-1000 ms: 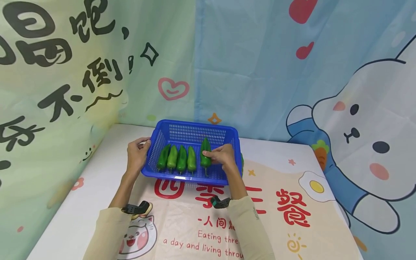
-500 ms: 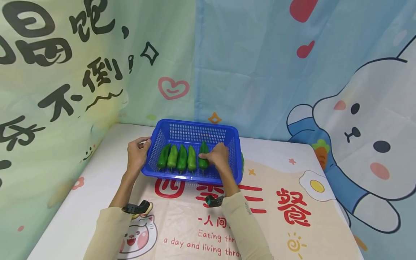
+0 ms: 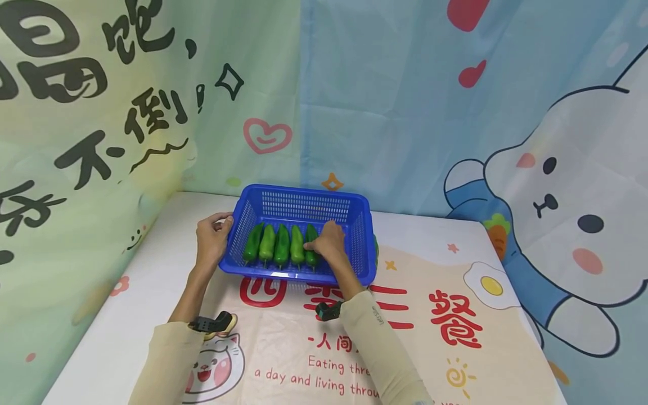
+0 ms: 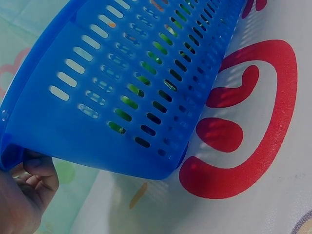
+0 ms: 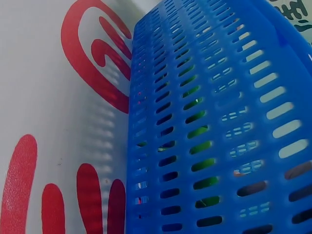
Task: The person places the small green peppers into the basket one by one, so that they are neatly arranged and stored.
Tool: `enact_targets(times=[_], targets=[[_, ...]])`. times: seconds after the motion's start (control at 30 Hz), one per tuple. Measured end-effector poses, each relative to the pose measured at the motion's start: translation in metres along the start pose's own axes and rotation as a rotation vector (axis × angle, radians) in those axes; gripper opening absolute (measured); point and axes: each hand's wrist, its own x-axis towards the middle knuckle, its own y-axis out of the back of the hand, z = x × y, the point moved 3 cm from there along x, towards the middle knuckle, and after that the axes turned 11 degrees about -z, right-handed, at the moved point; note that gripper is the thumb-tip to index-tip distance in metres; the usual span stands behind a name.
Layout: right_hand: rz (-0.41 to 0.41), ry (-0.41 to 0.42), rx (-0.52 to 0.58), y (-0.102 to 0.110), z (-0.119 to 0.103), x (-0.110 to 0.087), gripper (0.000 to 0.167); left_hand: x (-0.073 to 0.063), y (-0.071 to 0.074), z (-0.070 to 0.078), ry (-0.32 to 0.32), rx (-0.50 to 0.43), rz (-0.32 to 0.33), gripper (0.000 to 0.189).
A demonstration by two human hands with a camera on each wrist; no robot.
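Observation:
A blue plastic basket (image 3: 298,275) with slotted walls holds several green peppers (image 3: 282,247) lying side by side in a row. My left hand (image 3: 212,239) grips the basket's left rim, fingers curled under it; in the left wrist view the left hand (image 4: 31,187) shows at the basket's corner. Inside the basket, my right hand (image 3: 328,243) holds the rightmost green pepper (image 3: 311,260), thumb on its near side, close beside the row. The fingers behind it are hidden. The right wrist view shows mainly the slotted wall of the basket (image 5: 195,107), with green behind the slots.
Something green (image 3: 376,250) peeks out past the basket's right side, mostly hidden. A printed tablecloth (image 3: 283,343) covers the table, and fabric backdrops (image 3: 374,140) rise behind it and on the left.
My right hand has moved left and down with its green pepper, bringing it up close to the row. My left hand keeps its grip on the basket rim.

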Motion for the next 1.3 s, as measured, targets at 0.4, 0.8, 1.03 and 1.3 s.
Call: enact_targets(times=[0.4,0.8,1.03,1.3], targets=[[-0.003,0.017,0.009,0.028,-0.020,-0.049,0.058,0.001,0.000,0.000,-0.010,0.009,0.009,0.033],[-0.007,-0.025,0.052,0.015,-0.003,-0.022,0.078,0.000,-0.001,-0.001,-0.012,-0.009,0.003,0.033],[0.002,0.002,0.033,0.019,-0.003,-0.024,0.076,0.001,-0.001,-0.001,-0.016,-0.020,-0.002,0.033],[0.021,0.019,0.099,0.068,-0.043,-0.100,0.067,0.001,0.000,-0.001,-0.007,-0.016,0.002,0.032]])
